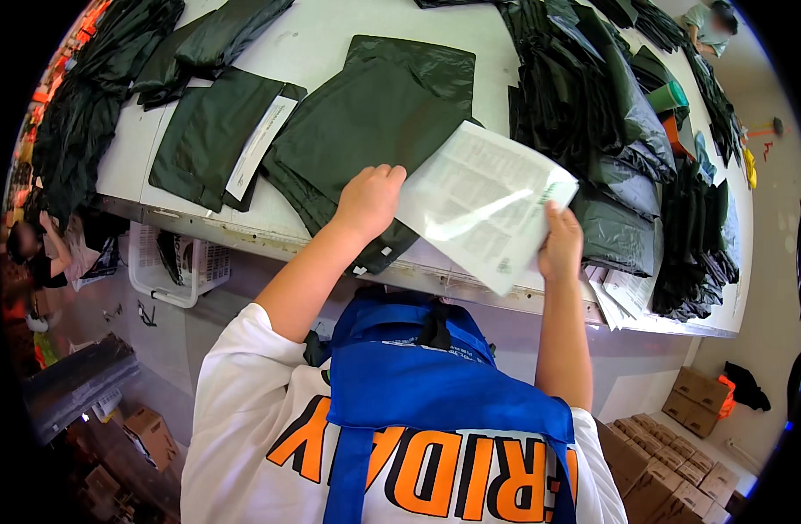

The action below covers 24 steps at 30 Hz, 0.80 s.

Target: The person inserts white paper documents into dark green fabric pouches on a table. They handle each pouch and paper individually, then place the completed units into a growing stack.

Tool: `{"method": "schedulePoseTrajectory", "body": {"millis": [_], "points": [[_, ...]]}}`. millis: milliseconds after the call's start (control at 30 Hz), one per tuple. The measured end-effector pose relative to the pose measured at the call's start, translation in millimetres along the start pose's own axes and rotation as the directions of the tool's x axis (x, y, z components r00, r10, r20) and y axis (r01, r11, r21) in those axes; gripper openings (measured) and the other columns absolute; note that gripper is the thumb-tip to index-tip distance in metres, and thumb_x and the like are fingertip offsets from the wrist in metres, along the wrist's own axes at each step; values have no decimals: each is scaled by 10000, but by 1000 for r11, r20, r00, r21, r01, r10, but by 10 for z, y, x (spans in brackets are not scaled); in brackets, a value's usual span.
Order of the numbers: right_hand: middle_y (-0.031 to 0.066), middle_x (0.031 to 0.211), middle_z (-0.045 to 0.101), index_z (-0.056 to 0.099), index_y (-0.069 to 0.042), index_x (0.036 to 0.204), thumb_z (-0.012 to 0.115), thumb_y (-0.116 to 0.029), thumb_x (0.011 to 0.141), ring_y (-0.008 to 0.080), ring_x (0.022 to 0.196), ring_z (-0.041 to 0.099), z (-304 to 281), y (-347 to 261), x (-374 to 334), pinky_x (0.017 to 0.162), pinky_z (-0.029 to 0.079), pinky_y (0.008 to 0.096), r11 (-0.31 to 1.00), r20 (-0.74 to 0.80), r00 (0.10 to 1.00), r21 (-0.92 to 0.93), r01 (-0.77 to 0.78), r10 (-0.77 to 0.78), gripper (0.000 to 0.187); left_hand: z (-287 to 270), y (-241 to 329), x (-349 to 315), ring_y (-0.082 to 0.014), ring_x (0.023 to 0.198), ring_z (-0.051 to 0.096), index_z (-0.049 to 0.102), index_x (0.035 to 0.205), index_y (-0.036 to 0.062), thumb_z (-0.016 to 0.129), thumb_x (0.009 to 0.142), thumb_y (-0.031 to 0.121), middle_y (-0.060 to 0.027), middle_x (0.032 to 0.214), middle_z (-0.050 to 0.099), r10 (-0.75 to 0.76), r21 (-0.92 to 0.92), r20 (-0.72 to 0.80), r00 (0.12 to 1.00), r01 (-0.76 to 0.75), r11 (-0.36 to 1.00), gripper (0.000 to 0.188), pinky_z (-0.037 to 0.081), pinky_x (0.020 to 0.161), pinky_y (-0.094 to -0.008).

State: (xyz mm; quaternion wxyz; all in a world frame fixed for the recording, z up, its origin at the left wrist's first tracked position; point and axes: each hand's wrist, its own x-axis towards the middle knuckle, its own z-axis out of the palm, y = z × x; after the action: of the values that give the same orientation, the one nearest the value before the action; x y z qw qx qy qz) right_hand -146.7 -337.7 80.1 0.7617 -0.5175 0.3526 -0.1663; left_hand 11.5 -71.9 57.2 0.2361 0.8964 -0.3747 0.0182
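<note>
A flat clear plastic bag [483,205] with a printed white sheet is held up in front of me, tilted over the table's near edge. My left hand [371,205] is closed at the bag's left edge, its fingertips partly hidden. At the opposite edge, my right hand [561,240] pinches the bag between thumb and fingers. Behind the bag and my left hand lies a dark green, glossy folded piece [365,122] on the white table [317,35]. Further left is a smaller folded dark green piece [213,131] with a white printed strip [261,147] on it.
Dark folded pieces are heaped at the table's far left [90,96] and piled on the right [575,96]. White papers [627,293] lie under the right pile. A white plastic basket [169,279] stands below the table; cardboard boxes [671,463] are at lower right. Other people are in the background.
</note>
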Motion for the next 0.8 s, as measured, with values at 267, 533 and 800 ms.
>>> {"method": "schedulePoseTrajectory", "body": {"millis": [267,533,800], "points": [[90,926,666,628,51,1015,634,-108,883,157,769,632,356,464,126,698,527,313,972,-53,996,-219,-86,76,207,125,193,-39,-344,810,599,569,891,45,543,813,30,-140,822,605,25,-144,76,997,-14,989,83,490,706,-444],[84,996,651,604,33,1071,524,-117,936,171,838,637,509,318,125,726,542,339,974,207,954,-111,-199,219,217,142,190,-143,-348,838,595,557,958,52,540,805,22,-150,891,595,-83,-166,140,987,106,980,157,490,718,-440],[131,773,634,562,81,952,564,-94,894,193,613,637,814,147,50,550,537,322,857,174,984,-513,52,44,185,-40,476,-68,-327,919,617,569,1238,355,529,786,-25,-151,1195,497,130,-63,105,986,-124,990,592,528,752,-392]]}}
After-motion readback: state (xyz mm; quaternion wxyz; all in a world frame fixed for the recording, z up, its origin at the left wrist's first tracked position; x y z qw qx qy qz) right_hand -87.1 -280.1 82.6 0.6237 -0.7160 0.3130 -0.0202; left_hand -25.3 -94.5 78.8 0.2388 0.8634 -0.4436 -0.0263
